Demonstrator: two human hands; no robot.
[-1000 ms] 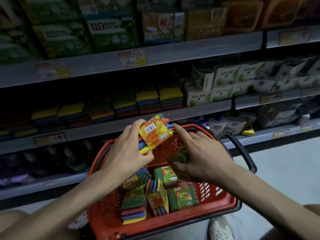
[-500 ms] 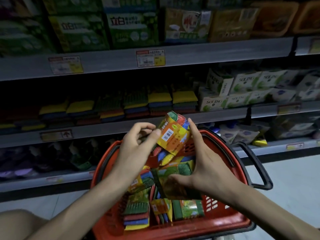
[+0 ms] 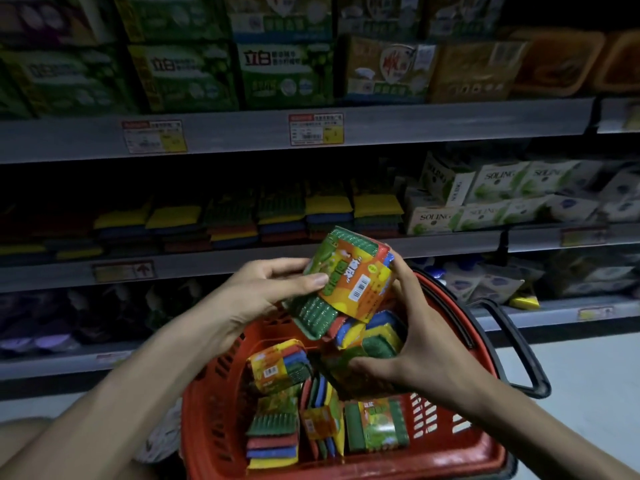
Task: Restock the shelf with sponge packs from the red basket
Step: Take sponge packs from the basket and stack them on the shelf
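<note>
Over the red basket [image 3: 346, 465], near the shelf [image 3: 207, 261] edge, one sponge pack [image 3: 349, 268] is gripped by the left hand [image 3: 263, 296], lower packs [image 3: 374, 341] by the right hand [image 3: 426, 344].

The aisle was dim. Grey metal shelves [image 3: 381, 123] ran across the view in tiers, with price tags [image 3: 316, 129] clipped to their front edges. Green boxes [image 3: 284, 74] filled the top tier, and white cartons [image 3: 498, 181] stood at the right of the middle one. A pale floor [image 3: 588, 375] showed at lower right.
</note>
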